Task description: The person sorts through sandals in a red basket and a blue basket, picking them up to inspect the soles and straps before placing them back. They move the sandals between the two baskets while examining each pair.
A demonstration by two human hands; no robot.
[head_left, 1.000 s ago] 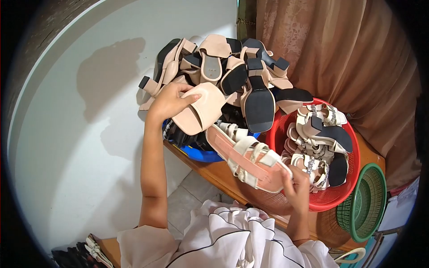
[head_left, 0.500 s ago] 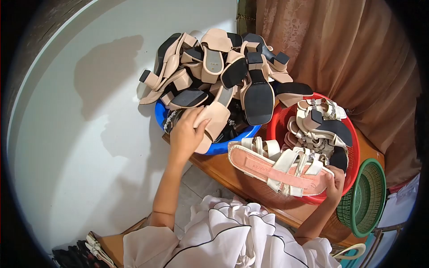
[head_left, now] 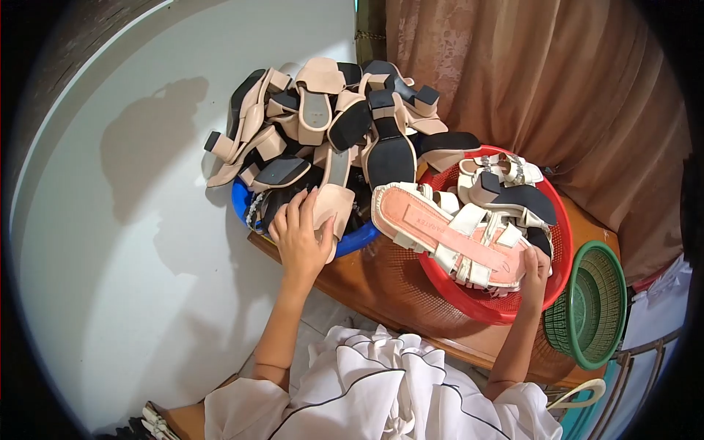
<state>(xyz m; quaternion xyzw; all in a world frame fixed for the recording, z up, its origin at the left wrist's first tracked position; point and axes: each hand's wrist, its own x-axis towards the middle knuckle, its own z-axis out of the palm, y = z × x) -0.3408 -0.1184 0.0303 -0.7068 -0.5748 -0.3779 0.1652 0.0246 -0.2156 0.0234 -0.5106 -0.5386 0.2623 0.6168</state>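
My left hand [head_left: 302,238] lies against a beige slide sandal [head_left: 334,209] at the front of a heaped blue basket [head_left: 357,240]; its thumb is on the sandal and its fingers are slightly apart. My right hand [head_left: 537,271] grips the heel end of a white strappy sandal [head_left: 469,238] with a pink insole, held tilted over the red basket [head_left: 563,249]. More white sandals [head_left: 521,198] with dark soles lie inside the red basket. Beige heeled sandals [head_left: 315,106] with black soles are piled high over the blue basket.
Both baskets stand on a brown wooden table [head_left: 411,308]. A green basket [head_left: 595,304] leans at its right edge. A brown curtain [head_left: 528,81] hangs behind, and a white wall [head_left: 147,242] rises on the left. More footwear shows at the bottom left.
The view has shifted, moving the baskets leftward in the frame. The white sandal in my right hand is higher over the red basket. My left hand remains at the beige sandal, its fingers more spread.
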